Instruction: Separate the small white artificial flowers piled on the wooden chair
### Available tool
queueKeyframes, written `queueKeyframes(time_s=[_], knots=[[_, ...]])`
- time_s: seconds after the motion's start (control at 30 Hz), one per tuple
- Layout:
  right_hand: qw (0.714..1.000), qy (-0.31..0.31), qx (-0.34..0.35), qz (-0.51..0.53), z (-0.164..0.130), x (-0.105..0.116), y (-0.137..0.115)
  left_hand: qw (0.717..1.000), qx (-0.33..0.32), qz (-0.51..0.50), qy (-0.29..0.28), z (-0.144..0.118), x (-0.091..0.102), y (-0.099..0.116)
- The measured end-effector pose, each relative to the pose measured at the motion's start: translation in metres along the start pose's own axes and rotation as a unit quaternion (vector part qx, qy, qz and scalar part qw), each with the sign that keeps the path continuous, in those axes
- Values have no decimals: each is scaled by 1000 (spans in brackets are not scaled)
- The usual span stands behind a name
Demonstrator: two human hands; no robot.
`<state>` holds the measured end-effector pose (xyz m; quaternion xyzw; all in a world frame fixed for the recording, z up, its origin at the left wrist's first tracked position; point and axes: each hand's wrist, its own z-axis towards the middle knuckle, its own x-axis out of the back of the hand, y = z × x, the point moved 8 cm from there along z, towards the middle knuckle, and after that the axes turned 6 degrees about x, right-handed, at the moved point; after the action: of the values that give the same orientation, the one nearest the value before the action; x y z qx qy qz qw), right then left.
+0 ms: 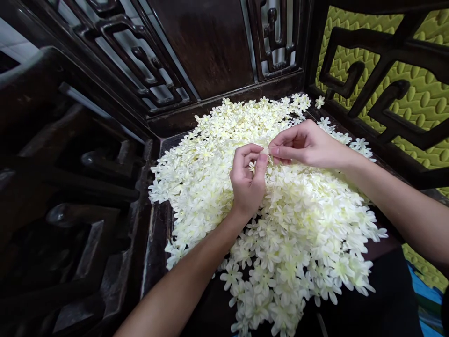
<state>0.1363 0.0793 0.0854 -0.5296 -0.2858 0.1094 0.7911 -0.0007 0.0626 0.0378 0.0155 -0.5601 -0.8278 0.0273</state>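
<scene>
Both hands are pinching one small cream flower (pixel 265 151) between them: the left hand (pixel 247 180) is closing thumb and forefinger on it, the right hand (pixel 304 144) gripping its other side. Just beneath them, the flower heap (pixel 280 224) is covering the dark wooden surface (pixel 156 234). Separating its layers likely calls for a gentle pull.

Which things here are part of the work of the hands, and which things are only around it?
In the work: left hand, right hand, the single flower pinched between them, the flower pile.
Only around: dark wooden seat, carved backrest, green padded wall.
</scene>
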Motion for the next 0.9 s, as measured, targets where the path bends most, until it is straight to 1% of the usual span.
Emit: queueKeyframes(time_s=[0.2,0.33,0.9], knots=[[1000,7,14,0,0,1,0,1000,24,-5,16,2,1,-4],[1000,17,12,-7,0,1,0,999,27,-1,34,2,5,-4],[1000,8,17,-18,0,-2,-6,999,17,6,40,1,7,-1]])
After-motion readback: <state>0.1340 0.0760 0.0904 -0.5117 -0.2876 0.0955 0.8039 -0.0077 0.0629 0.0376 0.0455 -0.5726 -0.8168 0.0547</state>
